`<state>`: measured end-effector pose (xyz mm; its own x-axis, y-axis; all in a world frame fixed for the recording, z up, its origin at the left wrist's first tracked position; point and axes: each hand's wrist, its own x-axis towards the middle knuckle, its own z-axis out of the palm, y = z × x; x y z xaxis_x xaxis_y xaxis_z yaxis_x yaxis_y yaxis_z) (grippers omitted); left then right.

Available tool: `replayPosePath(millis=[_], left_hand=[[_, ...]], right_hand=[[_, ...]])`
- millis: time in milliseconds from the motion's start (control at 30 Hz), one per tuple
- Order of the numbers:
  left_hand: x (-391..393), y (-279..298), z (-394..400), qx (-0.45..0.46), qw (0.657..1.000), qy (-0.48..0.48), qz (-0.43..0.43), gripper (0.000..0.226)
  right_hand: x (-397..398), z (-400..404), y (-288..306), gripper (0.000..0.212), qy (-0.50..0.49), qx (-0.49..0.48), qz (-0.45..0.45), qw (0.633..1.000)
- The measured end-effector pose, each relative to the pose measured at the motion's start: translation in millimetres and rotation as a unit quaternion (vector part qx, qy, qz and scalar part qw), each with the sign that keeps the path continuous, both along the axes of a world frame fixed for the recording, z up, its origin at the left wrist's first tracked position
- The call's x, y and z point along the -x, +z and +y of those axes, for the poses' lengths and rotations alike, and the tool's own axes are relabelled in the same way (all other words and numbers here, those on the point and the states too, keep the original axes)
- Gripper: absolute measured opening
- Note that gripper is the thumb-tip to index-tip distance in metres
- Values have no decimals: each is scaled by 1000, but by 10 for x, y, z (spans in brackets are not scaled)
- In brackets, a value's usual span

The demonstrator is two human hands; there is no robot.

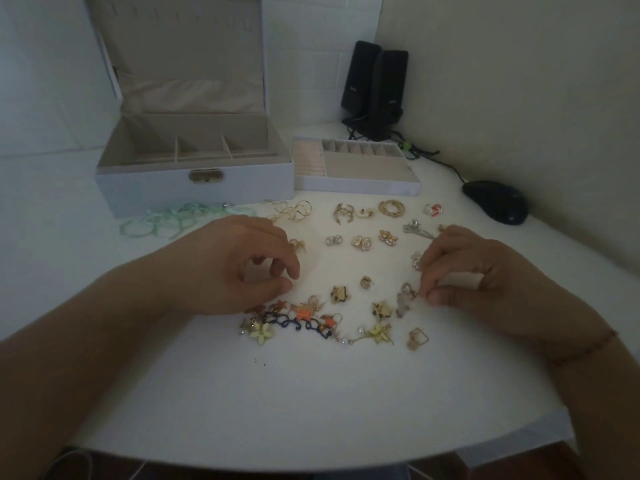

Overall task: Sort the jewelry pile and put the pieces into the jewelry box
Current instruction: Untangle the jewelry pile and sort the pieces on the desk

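A tangled jewelry pile of orange, yellow and dark pieces lies near the table's front. Sorted earrings sit in pairs further back, such as a gold ring pair and cream roses. The white jewelry box stands open at the back left, its removable tray beside it. My left hand hovers just above the pile with loosely curled fingers, holding nothing visible. My right hand pinches a small dangling earring between thumb and forefinger, just over the table.
Green ribbon loops lie in front of the box. Two black speakers with cables stand at the back, and a black mouse rests at the right. A wall runs close along the right side.
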<state>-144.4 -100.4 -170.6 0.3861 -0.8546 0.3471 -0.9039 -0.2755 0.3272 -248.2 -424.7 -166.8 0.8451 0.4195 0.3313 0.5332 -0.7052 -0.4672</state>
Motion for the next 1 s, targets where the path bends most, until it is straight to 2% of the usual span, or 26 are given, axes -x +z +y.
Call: replayPosePath(millis=[133, 233, 333, 533, 633, 733, 833, 1000], left_hand=[[9, -13, -16, 4, 1000, -6, 0, 9], [19, -10, -38, 7, 1000, -10, 1, 10], [26, -4, -46, 5, 1000, -13, 0, 11], [41, 1, -54, 5, 1000, -11, 5, 9], [41, -6, -49, 1, 1000, -6, 3, 10], [56, -7, -57, 6, 1000, 0, 5, 13], [82, -4, -70, 6, 1000, -5, 1, 16], [83, -2, -58, 3, 1000, 0, 4, 15]], right_hand=[[-41, 25, 29, 4, -96, -100, -90, 986], [-151, 39, -52, 15, -182, -47, -110, 976], [-202, 88, -118, 15, -208, 20, -94, 973], [-222, 239, -116, 9, -176, 96, -98, 975], [-184, 206, -83, 13, -164, 82, -103, 978], [-85, 101, -32, 15, -92, 52, -73, 992], [-32, 52, -14, 19, -43, 84, -40, 995], [-68, 94, -28, 19, -49, 119, -38, 991]])
